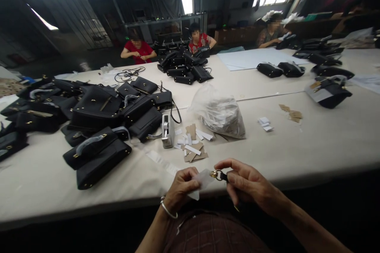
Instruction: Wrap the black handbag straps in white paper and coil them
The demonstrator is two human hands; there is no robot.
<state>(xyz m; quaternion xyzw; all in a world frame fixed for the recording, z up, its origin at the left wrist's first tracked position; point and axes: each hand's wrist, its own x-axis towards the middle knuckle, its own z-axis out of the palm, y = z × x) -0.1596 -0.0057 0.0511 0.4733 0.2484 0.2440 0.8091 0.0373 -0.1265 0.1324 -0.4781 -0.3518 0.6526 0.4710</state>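
My left hand pinches a small translucent plastic piece between thumb and fingers. In my right hand is a black strap end, gripped by the thumb and fingers, with a gold metal clasp and ring on it. The clasp meets the edge of the plastic piece, just above the table's front edge. How far the strap runs below my right hand is hidden. Past my hands lie brown and white card strips and a metal tape dispenser.
Black handbags are heaped on the left of the table, with another pile farther back. A clear plastic bag with pale contents stands mid-table. One handbag sits at right. Several people work along the far side.
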